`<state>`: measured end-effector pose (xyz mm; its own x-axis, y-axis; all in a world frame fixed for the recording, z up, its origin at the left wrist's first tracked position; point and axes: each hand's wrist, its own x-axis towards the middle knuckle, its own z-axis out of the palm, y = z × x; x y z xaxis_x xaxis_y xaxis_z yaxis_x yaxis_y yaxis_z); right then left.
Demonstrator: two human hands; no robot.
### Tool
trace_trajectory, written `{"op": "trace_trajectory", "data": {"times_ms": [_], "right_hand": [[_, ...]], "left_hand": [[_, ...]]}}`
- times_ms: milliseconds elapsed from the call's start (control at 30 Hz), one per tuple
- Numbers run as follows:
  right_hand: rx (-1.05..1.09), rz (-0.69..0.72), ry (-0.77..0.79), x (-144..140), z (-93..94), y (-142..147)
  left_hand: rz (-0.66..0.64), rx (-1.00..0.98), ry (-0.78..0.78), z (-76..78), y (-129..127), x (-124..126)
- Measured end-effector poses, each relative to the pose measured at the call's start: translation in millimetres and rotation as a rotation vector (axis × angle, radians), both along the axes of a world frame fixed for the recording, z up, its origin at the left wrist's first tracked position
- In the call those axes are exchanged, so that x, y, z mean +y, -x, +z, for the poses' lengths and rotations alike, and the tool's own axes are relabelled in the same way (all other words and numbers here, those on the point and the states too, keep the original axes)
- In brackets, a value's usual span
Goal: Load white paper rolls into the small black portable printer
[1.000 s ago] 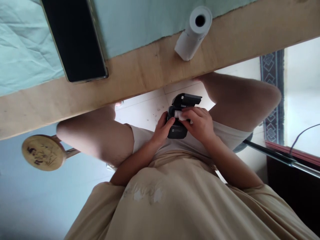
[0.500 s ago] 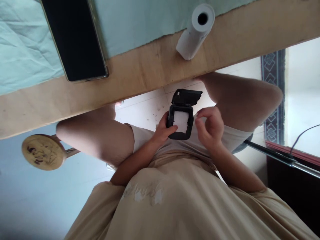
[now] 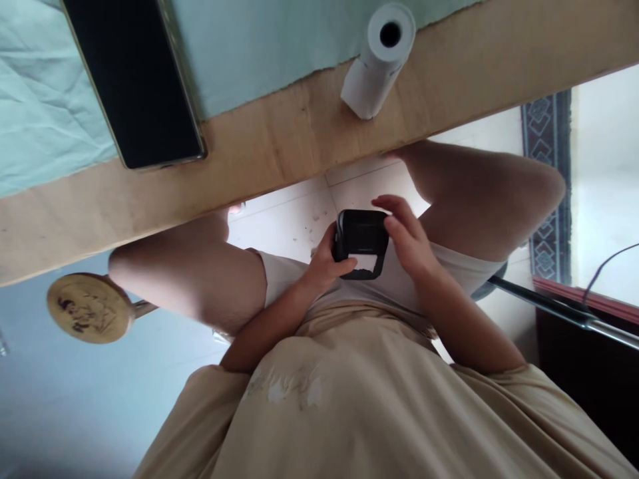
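A small black receipt printer (image 3: 363, 233) is held above my lap, between my thighs. My left hand (image 3: 327, 263) grips its left side, with the thumb lying over the front onto white paper (image 3: 367, 262) that shows below the lid. The lid is down over the body. At the printer's upper right is my right hand (image 3: 407, 236), its fingers apart and holding nothing. One fingertip is at the lid's right edge; whether it touches, I cannot tell.
Ahead runs the wooden table edge (image 3: 279, 143) with a pale green cloth (image 3: 259, 53). A black phone (image 3: 140, 86) and a white paper roll (image 3: 382, 63) are on the table. A round wooden stool (image 3: 90, 307) stands at left, a metal bar (image 3: 544, 303) at right.
The printer's lid has swung down from raised to closed over the paper compartment. My right hand has opened out and moved up beside the lid. My left hand keeps its grip.
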<state>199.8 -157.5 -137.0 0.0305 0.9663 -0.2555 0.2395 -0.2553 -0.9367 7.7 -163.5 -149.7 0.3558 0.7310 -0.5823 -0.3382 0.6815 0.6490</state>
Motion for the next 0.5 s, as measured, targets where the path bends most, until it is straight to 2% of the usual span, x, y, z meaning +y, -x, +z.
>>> {"op": "trace_trajectory", "data": {"times_ms": [100, 200, 500], "right_hand": [[0.012, 0.125, 0.044, -1.0, 4.3, 5.9], [-0.002, 0.191, 0.066, -0.8, 6.9, 8.9], [-0.134, 0.217, -0.004, -2.9, 0.2, 8.6]], "left_hand": [[0.032, 0.038, 0.033, 3.7, 0.1, 0.3], [0.077, 0.058, 0.098, 7.3, -1.0, 1.4], [0.174, 0.002, 0.147, 5.7, -6.7, 3.4]]}}
